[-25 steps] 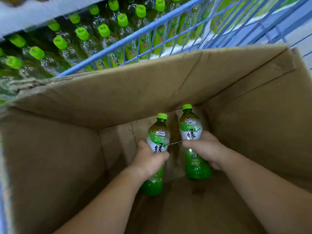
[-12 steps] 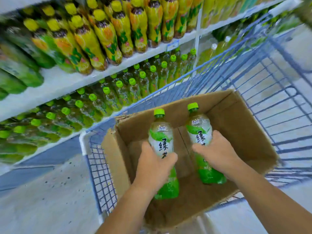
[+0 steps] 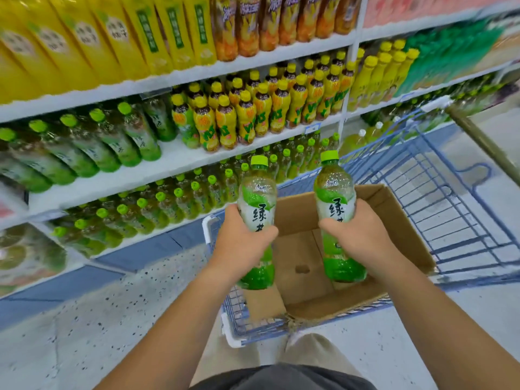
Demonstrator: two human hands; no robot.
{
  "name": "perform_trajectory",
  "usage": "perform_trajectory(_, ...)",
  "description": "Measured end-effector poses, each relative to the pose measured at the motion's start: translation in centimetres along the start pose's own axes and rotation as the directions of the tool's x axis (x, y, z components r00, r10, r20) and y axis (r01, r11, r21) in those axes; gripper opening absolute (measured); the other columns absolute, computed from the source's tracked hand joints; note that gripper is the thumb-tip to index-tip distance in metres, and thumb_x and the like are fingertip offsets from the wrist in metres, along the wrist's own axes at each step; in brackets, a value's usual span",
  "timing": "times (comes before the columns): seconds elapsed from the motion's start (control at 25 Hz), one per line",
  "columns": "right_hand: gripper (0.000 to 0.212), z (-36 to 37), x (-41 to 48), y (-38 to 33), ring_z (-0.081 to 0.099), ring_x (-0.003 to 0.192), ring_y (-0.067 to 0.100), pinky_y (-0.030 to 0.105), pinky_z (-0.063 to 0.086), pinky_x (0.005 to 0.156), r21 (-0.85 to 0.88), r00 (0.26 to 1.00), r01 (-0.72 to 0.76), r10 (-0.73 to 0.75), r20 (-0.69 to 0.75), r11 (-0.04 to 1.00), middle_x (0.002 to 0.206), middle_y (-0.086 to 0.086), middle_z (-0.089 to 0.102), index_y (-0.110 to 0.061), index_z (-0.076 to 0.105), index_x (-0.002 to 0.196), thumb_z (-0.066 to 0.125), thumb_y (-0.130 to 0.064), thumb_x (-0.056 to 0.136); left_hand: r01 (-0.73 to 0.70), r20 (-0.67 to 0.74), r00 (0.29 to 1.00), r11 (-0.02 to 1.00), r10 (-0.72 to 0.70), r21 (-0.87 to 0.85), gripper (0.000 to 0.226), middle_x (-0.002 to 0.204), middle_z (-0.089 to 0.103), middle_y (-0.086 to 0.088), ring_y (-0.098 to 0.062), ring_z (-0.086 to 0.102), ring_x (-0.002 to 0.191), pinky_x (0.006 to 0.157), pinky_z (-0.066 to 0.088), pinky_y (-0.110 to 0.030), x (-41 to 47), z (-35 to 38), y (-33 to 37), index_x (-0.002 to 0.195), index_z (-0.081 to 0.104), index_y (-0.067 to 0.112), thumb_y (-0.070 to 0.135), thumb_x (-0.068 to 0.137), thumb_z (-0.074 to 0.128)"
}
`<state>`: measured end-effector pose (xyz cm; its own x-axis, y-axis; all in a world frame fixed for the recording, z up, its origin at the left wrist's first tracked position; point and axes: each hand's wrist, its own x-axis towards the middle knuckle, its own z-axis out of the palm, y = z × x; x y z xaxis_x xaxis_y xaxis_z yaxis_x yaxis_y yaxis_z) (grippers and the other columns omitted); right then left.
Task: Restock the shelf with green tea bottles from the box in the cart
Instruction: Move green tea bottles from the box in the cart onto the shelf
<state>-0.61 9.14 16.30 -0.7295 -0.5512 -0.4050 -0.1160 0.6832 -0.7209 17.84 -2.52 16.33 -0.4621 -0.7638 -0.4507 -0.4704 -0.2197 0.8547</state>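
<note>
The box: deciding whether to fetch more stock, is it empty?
Box looks empty: only bare cardboard shows inside; some floor is hidden.

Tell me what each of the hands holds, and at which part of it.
The left hand grips one green tea bottle around its middle, over the label. The right hand grips a second green tea bottle the same way.

Left bottle (image 3: 257, 209): clear plastic, green cap, green-and-white label; upright, gripped mid-body by the left hand (image 3: 242, 243), at the box's left edge.
Right bottle (image 3: 334, 198): same kind, upright, gripped by the right hand (image 3: 360, 235) over the box opening.
Box (image 3: 394, 220): brown cardboard, open top, sits in the blue wire cart (image 3: 464, 209).
Shelf (image 3: 174, 161): white boards; the lower tier holds rows of shelved green-capped bottles (image 3: 174, 204).
</note>
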Motion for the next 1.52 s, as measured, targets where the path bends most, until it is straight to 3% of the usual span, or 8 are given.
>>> perform_trajectory(0.12,0.045,1.4,-1.5,-2.8,0.067,0.087,0.021,0.04,0.054,0.074,0.005,0.996,0.084,-0.084,0.036,0.996,0.096,0.0,0.068,-0.024,0.059,0.102,0.077,-0.04,0.065,-0.02,-0.089,0.996,0.999,0.017,-0.035,0.04,0.095,0.059,0.0,-0.011,0.06,0.073,0.054,0.045,-0.025,-2.2,-3.2,0.1,0.113,0.044,0.023,0.02,0.086,0.073)
perform_trajectory(0.4,0.035,6.8,-5.1,-7.9,0.063,0.08,0.014,0.031,0.045,0.061,0.096,0.937,0.27,-0.284,0.205,0.958,0.093,-0.002,0.064,-0.021,0.057,0.107,0.078,-0.031,0.08,-0.058,-0.348,0.937,0.996,0.03,-0.071,0.044,0.103,0.059,-0.003,-0.014,0.061,0.083,0.049,0.048,-0.02,-8.2,-8.8,-0.6,0.115,0.044,0.021,0.024,0.084,0.075)
perform_trajectory(0.6,0.037,10.8,-7.9,-10.9,0.063,0.082,0.016,0.031,0.046,0.061,0.096,0.91,0.317,-0.331,0.25,0.943,0.096,0.001,0.064,-0.021,0.055,0.107,0.077,-0.029,0.079,-0.113,-0.411,0.909,0.991,0.073,-0.075,0.045,0.103,0.061,-0.002,-0.011,0.061,0.083,0.056,0.044,-0.022,-9.8,-14.0,-0.8,0.116,0.046,0.019,0.02,0.082,0.076)
perform_trajectory(0.76,0.037,15.7,-8.8,-14.4,0.063,0.082,0.014,0.03,0.046,0.061,0.086,0.904,0.34,-0.351,0.246,0.936,0.096,-0.001,0.066,-0.022,0.056,0.107,0.078,-0.03,0.079,-0.12,-0.426,0.9,0.992,0.092,-0.041,0.041,0.096,0.066,0.002,-0.011,0.065,0.081,0.056,0.05,-0.021,-8.9,-20.0,-2.2,0.108,0.05,0.025,0.018,0.08,0.079)
perform_trajectory(1.0,0.036,26.2,-7.2,-20.1,0.063,0.08,0.01,0.027,0.043,0.056,0.118,0.93,0.31,-0.327,0.168,0.943,0.094,-0.005,0.066,-0.024,0.057,0.11,0.079,-0.029,0.081,-0.152,-0.424,0.899,0.986,0.112,-0.062,0.037,0.091,0.069,0.007,-0.007,0.067,0.077,0.058,0.047,-0.018,-1.1,-29.7,-6.1,0.101,0.054,0.033,0.02,0.079,0.081)
perform_trajectory(1.24,0.031,34.4,0.2,-21.0,0.064,0.082,0.005,0.025,0.047,0.061,0.208,0.943,0.321,-0.332,0.019,0.924,0.095,-0.011,0.068,-0.031,0.057,0.103,0.08,-0.026,0.083,-0.216,-0.35,0.915,0.976,0.199,-0.011,0.042,0.088,0.072,0.013,0.002,0.068,0.073,0.059,0.052,-0.014,11.0,-33.4,-10.6,0.103,0.058,0.033,0.018,0.075,0.085)
perform_trajectory(1.4,0.035,39.2,8.2,-19.6,0.066,0.083,0.002,0.027,0.051,0.069,0.23,0.919,0.393,-0.389,-0.061,0.89,0.094,-0.016,0.069,-0.033,0.059,0.107,0.081,-0.026,0.081,-0.302,-0.396,0.874,0.953,0.282,0.014,0.041,0.087,0.073,0.013,-0.001,0.069,0.071,0.06,0.055,-0.024,20.1,-32.7,-13.8,0.103,0.061,0.034,0.025,0.073,0.087)
perform_trajectory(1.52,0.034,41.6,13.7,-19.3,0.061,0.081,-0.001,0.021,0.045,0.063,0.207,0.875,0.484,-0.465,-0.134,0.851,0.092,-0.017,0.063,-0.03,0.054,0.105,0.079,-0.025,0.084,-0.394,-0.427,0.82,0.917,0.381,0.063,0.038,0.085,0.072,0.015,-0.001,0.067,0.071,0.063,0.056,-0.03,26.0,-32.0,-15.3,0.102,0.061,0.032,0.028,0.073,0.085)
